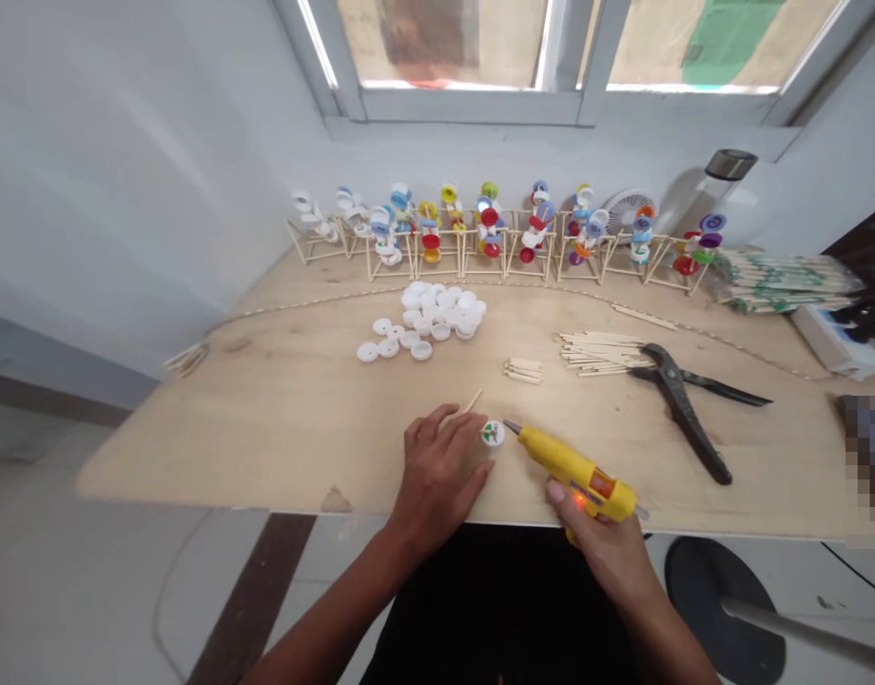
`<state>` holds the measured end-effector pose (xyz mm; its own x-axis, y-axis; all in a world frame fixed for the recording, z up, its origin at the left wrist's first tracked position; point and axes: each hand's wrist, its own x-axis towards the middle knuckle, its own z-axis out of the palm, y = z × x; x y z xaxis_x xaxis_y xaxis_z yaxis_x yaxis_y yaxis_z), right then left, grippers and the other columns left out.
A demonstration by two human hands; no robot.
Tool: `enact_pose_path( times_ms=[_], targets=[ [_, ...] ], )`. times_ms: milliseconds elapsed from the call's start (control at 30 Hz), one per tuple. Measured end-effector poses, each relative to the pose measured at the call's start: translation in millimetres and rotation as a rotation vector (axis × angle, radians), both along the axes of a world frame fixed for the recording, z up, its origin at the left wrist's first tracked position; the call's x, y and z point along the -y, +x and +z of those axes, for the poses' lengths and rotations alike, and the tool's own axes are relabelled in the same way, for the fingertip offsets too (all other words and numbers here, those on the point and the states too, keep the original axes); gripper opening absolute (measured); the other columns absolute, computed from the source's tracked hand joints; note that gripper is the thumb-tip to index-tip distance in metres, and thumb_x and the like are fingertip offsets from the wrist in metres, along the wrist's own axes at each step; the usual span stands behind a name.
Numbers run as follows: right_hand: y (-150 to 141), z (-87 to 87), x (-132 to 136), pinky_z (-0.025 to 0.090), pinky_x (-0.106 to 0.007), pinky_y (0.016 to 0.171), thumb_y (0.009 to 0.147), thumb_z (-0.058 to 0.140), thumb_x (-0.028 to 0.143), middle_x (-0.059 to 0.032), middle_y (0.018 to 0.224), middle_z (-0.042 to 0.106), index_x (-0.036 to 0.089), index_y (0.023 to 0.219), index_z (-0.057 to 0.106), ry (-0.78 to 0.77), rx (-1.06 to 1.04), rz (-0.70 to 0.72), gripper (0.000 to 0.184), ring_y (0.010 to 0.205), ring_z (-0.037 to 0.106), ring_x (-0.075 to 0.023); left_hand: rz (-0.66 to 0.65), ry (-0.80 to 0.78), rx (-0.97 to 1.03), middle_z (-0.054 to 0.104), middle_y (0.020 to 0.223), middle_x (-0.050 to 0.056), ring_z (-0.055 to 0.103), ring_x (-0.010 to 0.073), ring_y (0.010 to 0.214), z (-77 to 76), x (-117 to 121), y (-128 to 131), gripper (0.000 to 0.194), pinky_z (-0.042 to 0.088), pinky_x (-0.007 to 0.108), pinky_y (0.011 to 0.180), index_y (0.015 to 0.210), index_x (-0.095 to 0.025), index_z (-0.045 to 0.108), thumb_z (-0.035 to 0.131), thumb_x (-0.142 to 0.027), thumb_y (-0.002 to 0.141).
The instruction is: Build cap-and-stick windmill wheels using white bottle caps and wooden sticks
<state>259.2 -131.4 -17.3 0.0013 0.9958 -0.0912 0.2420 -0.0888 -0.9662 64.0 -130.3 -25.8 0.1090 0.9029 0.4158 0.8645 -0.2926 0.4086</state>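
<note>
At lower centre, the right hand (601,542) grips a yellow plastic hot glue gun (573,471), its metal nozzle just beside a white bottle cap (493,434) with a green mark. The curled left hand (441,480) pinches a thin wooden stick (470,405) above the pale plywood desk (266,447).

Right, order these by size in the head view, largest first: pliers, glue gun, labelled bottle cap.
1. Black-handled pliers and yellow glue gun: too alike to rank.
2. White labelled bottle cap: clearly smallest.
</note>
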Motion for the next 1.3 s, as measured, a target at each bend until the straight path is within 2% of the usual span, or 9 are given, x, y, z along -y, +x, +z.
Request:
enact_pose_path(
  times_ms=[133, 267, 467, 567, 667, 833, 1000, 1167, 1300],
  targets=[
    [-3.0, 3.6, 2.2, 0.055, -0.03, 0.07, 0.07, 0.068, 0.047, -0.0066, 0.085, 0.072, 0.016, 0.091, 0.068, -0.064, -0.13, -0.04, 0.037, 0.078, 0.067, -0.0224, 0.011, -0.011, 0.044, 0.068, 0.102, 0.008, 0.05, 0.0286, 0.11, -0.7, -13.0, 9.0, 0.029, 0.032, 0.045, 0.095, 0.105, -0.018, 0.059, 0.059, -0.028, 0.079],
    [-4.8, 4.7, 3.8, 0.054, -0.031, 0.07, 0.068, 0.068, 0.05, -0.007, 0.086, 0.072, 0.015, 0.091, 0.069, -0.08, -0.158, -0.09, 0.042, 0.08, 0.066, -0.0234, -0.023, -0.046, 0.045, 0.069, 0.096, 0.008, 0.052, 0.028, 0.107, -0.8, -20.9, 12.8, 0.024, 0.032, 0.047, 0.094, 0.101, -0.019, 0.061, 0.058, -0.023, 0.078],
    [-2.4, 3.1, 3.9, 0.054, -0.029, 0.062, 0.068, 0.068, 0.052, -0.0063, 0.079, 0.071, 0.016, 0.089, 0.071, -0.068, -0.126, -0.12, 0.043, 0.074, 0.066, -0.0224, -0.229, -0.041, 0.017, 0.064, 0.117, 0.004, 0.039, 0.0253, 0.127, 3.2, -14.7, 2.5, 0.042, 0.024, 0.049, 0.103, 0.112, -0.023, 0.057, 0.044, -0.005, 0.076],
    [-0.6, 2.9, 3.4, 0.053, -0.028, 0.058, 0.068, 0.068, 0.052, -0.0057, 0.076, 0.071, 0.016, 0.087, 0.072, -0.057, -0.102, -0.108, 0.04, 0.071, 0.066, -0.0218, -0.113, 0.013, 0.084, 0.062, 0.117, 0.006, 0.042, 0.0255, 0.123, 3.8, -8.3, 0.8, 0.036, 0.029, 0.047, 0.102, 0.111, -0.021, 0.057, 0.047, -0.01, 0.078],
    [0.2, 2.5, 3.1, 0.053, -0.027, 0.058, 0.068, 0.069, 0.05, -0.0048, 0.076, 0.071, 0.017, 0.085, 0.071, -0.056, -0.105, -0.088, 0.037, 0.071, 0.066, -0.0209, 0.055, 0.032, 0.119, 0.065, 0.098, 0.008, 0.053, 0.0256, 0.103, 1.5, -4.3, 6.6, 0.023, 0.038, 0.043, 0.092, 0.102, -0.018, 0.058, 0.058, -0.023, 0.079],
    [-0.9, 2.0, 3.6, 0.053, -0.029, 0.067, 0.066, 0.071, 0.049, -0.0049, 0.076, 0.071, 0.015, 0.082, 0.071, -0.077, -0.134, -0.129, 0.037, 0.073, 0.066, -0.0208, 0.17, 0.035, 0.029, 0.064, 0.087, 0.008, 0.055, 0.0268, 0.09, -4.0, -6.8, 23.5, 0.039, 0.04, 0.044, 0.085, 0.104, -0.015, 0.056, 0.068, -0.033, 0.072],
    [-0.9, 2.5, 3.5, 0.054, -0.028, 0.064, 0.065, 0.071, 0.052, -0.0048, 0.072, 0.07, 0.015, 0.08, 0.071, -0.085, -0.13, -0.13, 0.04, 0.07, 0.066, -0.0205, 0.16, 0.034, -0.017, 0.066, 0.091, 0.01, 0.056, 0.0273, 0.092, -5.0, -12.3, 27.4, 0.037, 0.038, 0.045, 0.087, 0.11, -0.013, 0.053, 0.062, -0.025, 0.076],
    [-1.0, 2.2, 3.8, 0.054, -0.029, 0.066, 0.067, 0.07, 0.051, -0.0053, 0.077, 0.071, 0.016, 0.083, 0.071, -0.069, -0.123, -0.12, 0.039, 0.073, 0.066, -0.0213, 0.049, -0.038, 0.078, 0.067, 0.1, 0.007, 0.055, 0.0239, 0.096, -2.2, -10.7, 18.0, 0.04, 0.038, 0.042, 0.09, 0.117, -0.017, 0.049, 0.054, -0.013, 0.077],
    [-1.2, 0.7, 4.3, 0.054, -0.029, 0.064, 0.066, 0.07, 0.052, -0.005, 0.075, 0.07, 0.016, 0.083, 0.071, -0.075, -0.128, -0.127, 0.04, 0.071, 0.066, -0.0211, 0.053, -0.04, 0.121, 0.067, 0.104, 0.006, 0.053, 0.0236, 0.102, -2.0, -7.6, 13.9, 0.041, 0.037, 0.041, 0.092, 0.117, -0.018, 0.05, 0.055, -0.014, 0.077]
  ],
)
